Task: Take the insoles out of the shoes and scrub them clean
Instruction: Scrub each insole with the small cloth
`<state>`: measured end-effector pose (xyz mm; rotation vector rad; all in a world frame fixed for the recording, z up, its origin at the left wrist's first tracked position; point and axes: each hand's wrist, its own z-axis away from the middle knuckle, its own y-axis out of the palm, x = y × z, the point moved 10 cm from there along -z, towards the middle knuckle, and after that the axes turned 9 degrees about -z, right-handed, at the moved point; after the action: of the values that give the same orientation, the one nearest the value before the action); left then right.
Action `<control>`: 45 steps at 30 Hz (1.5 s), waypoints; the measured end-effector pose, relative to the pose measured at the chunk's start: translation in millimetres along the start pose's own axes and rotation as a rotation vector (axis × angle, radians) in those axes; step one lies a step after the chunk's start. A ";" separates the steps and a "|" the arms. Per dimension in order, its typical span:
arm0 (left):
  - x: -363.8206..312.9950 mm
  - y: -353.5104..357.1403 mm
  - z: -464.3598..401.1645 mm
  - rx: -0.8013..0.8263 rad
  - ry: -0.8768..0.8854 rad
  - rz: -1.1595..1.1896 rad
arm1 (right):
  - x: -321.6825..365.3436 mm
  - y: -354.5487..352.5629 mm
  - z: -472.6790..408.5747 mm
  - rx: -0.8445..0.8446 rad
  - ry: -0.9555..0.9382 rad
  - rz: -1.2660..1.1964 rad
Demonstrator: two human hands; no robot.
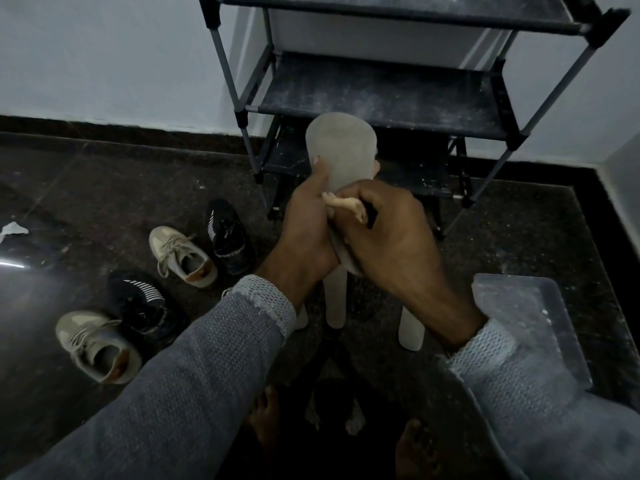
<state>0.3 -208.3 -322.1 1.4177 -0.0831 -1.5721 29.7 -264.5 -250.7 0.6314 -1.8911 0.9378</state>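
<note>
Insole point(341, 150), pale grey, stands upright in mid-air in front of the dark shoe rack point(381, 95), the left hand point(306, 233) curled round its lower half in a closed grip while the right hand point(388, 244) clamps a beige brush point(346, 206) against its face. More insoles point(336, 303) lie on the dark floor point(104, 188) below the hands. To the left sit two beige sneakers point(183, 254) and two black shoes point(227, 233), and to the right a clear plastic tray point(533, 320).
</note>
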 end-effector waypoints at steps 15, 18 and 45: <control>1.8 3.1 2.8 -0.003 -0.010 0.021 | -16.3 -25.5 -16.8 -0.121 -0.016 0.093; 2.4 6.9 3.0 0.013 -0.002 0.034 | -22.6 -38.6 -17.6 -0.184 -0.007 0.094; -1.7 14.5 6.8 0.053 0.014 -0.086 | -50.0 -41.4 -18.6 -0.102 0.274 -0.261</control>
<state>3.3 -218.2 -309.9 1.4906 -0.0565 -1.6411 92.4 -271.1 -274.8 0.6362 -1.5593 0.7153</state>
